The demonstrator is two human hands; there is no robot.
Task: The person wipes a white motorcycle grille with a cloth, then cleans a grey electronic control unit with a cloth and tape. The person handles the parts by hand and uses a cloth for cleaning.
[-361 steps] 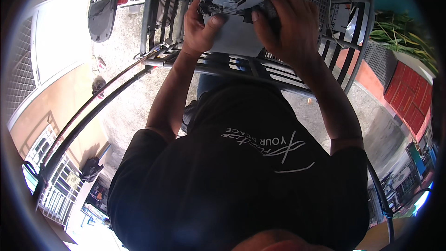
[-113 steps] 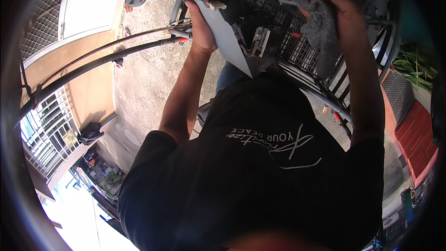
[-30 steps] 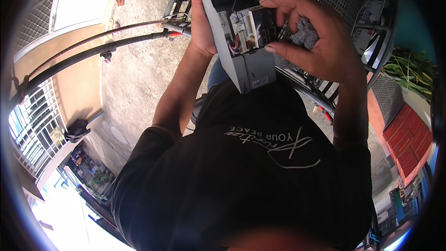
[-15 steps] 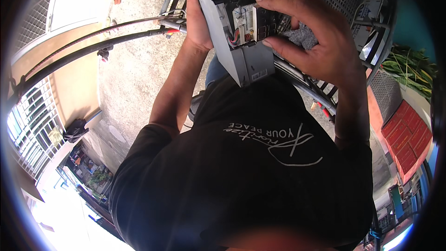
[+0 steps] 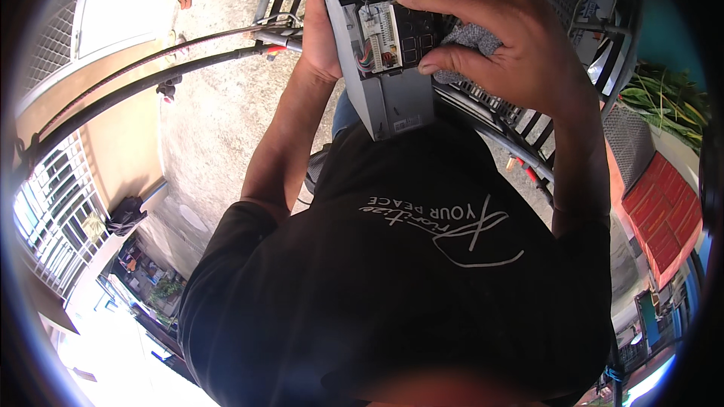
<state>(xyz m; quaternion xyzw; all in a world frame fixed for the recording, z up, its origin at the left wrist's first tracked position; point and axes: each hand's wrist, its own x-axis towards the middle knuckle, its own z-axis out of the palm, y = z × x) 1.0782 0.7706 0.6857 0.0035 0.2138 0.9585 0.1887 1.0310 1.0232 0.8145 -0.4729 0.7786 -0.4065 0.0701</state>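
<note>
Grey casing (image 5: 406, 107) at upper centre of the frame; long axis runs from the top edge downward, lower end leaning slightly right. Left hand (image 5: 323, 47) clamps its left wall, thumb up along the edge, other fingers hidden behind. Circuit board (image 5: 381, 39) sits in the casing's open side, coloured wires (image 5: 365, 57) at its lower left, black panel (image 5: 415, 39) directly on its right.

Right hand (image 5: 516, 44) comes in from the right, thumb and forefinger apart: forefinger tip at the upper edge of the board and panel, thumb tip at the panel's lower right. Pressure of either tip: cannot tell. Board and panel lie left of the right hand, the nearer one. Grey cloth (image 5: 469, 38) shows behind its fingers
</note>
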